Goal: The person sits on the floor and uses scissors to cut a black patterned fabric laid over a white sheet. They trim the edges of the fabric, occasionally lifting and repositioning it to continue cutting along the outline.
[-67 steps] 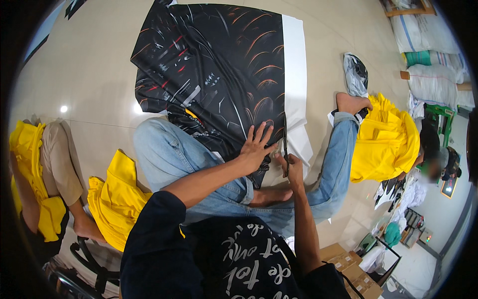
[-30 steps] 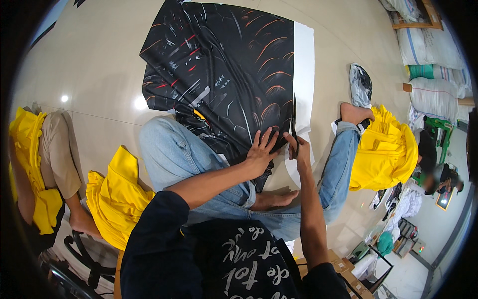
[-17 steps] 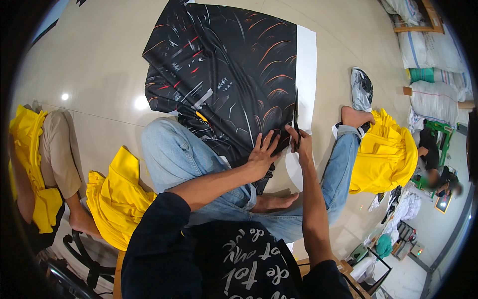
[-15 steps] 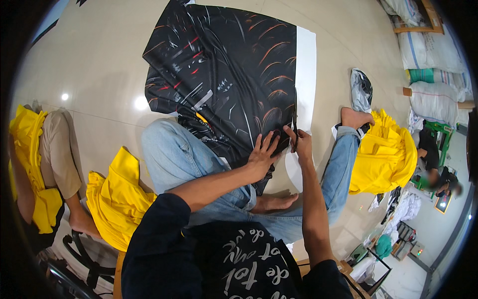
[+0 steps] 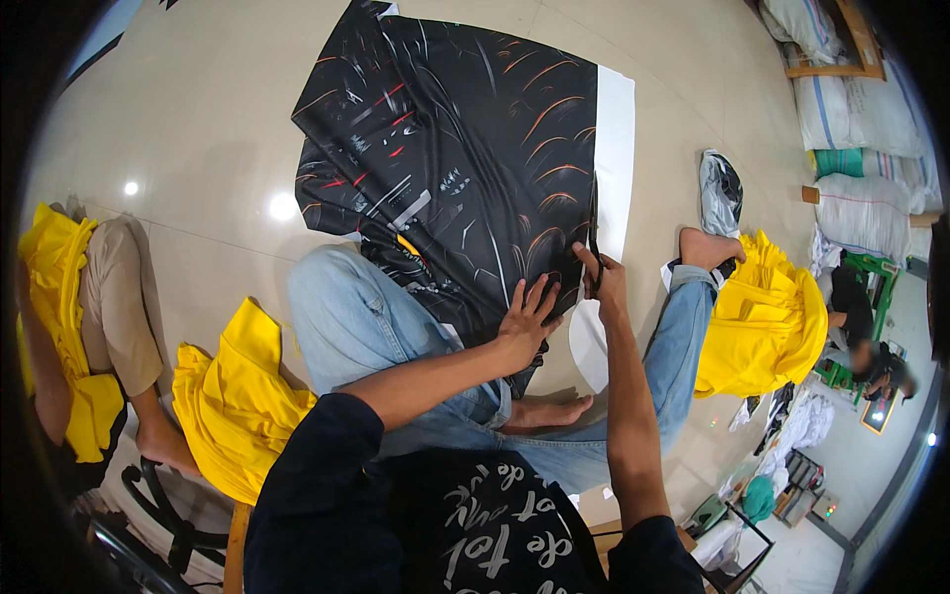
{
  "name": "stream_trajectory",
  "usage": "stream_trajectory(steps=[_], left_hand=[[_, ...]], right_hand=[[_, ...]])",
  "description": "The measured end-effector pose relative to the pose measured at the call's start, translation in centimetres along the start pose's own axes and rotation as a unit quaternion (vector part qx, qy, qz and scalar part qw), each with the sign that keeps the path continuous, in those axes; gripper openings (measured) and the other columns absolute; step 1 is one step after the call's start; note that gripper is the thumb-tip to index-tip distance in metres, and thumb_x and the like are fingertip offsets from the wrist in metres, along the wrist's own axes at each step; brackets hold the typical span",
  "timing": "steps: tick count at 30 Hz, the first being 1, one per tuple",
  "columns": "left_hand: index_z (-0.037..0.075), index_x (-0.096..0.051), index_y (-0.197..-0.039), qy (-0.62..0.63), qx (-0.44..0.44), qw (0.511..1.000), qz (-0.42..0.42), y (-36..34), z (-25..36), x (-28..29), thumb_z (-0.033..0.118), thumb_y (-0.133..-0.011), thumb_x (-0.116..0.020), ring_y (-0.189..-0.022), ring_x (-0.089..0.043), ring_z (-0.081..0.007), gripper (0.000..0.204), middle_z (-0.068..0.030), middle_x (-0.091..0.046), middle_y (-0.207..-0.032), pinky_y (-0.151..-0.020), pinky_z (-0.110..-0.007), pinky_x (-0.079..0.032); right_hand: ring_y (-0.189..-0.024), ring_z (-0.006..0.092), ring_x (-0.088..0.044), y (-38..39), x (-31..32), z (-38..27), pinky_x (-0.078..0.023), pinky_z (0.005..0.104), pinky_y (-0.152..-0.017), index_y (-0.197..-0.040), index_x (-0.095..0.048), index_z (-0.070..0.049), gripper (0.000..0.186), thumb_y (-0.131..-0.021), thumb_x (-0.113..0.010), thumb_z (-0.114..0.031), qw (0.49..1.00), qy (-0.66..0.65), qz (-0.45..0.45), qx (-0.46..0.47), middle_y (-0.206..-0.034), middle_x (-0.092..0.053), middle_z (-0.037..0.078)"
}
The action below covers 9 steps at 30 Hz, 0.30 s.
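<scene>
A large black printed fabric (image 5: 495, 168) with orange arcs and red and grey streaks is spread over the floor in front of my legs. A white margin (image 5: 616, 139) runs down its right side. My left hand (image 5: 527, 319) lies on the near part of the fabric with its fingers spread. In my right hand (image 5: 606, 280) is a pair of dark scissors (image 5: 595, 230), its blades pointing away along the line between black print and white margin. Below that hand, a white offcut (image 5: 588, 346) hangs curved beside the fabric. The fabric's near end is bunched by my foot.
Yellow fabric heaps lie on the left (image 5: 237, 406) and on the right (image 5: 757, 322). A grey and black bundle (image 5: 720, 188) rests beyond my right foot. Another person's leg (image 5: 127, 297) is at far left. White sacks (image 5: 856, 109) are stacked at far right.
Fabric and hands appear slightly lower and further right in the picture, as does much of the scene. My left hand stays on the fabric; the scissors remain at the margin's line.
</scene>
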<state>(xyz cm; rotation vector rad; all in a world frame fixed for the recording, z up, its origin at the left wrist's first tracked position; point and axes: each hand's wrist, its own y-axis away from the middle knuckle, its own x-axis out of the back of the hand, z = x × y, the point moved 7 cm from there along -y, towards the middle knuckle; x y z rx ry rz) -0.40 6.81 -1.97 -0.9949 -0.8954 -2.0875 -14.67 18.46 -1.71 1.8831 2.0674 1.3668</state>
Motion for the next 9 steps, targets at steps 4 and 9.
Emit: stream_trajectory(steps=[4,9], left_hand=[[0.028,-0.045,-0.158,0.002,0.001,1.0,0.013,0.1,-0.1,-0.4,0.023,-0.087,-0.067,-0.156,0.003,-0.0509,0.074,-0.0225,-0.011,-0.17,-0.121,-0.069,-0.004],[0.027,-0.043,-0.158,-0.01,-0.003,0.999,-0.04,-0.2,-0.3,0.0,0.03,-0.082,-0.075,-0.156,0.001,-0.0511,0.083,-0.022,-0.002,-0.172,-0.122,-0.068,-0.002]], right_hand=[[-0.041,0.0099,-0.046,-0.6,-0.6,-2.1,-0.033,0.0253,-0.041,-0.07,-0.06,-0.01,0.052,-0.08,-0.083,-0.055,0.999,-0.031,0.002,0.008,-0.053,-0.049,-0.002],[-0.041,0.0116,-0.049,-2.2,-0.3,-1.3,-0.038,0.0262,-0.042,-0.071,-0.062,-0.009,0.049,-0.077,-0.086,-0.051,0.999,0.03,0.011,0.003,-0.053,-0.051,-0.001]])
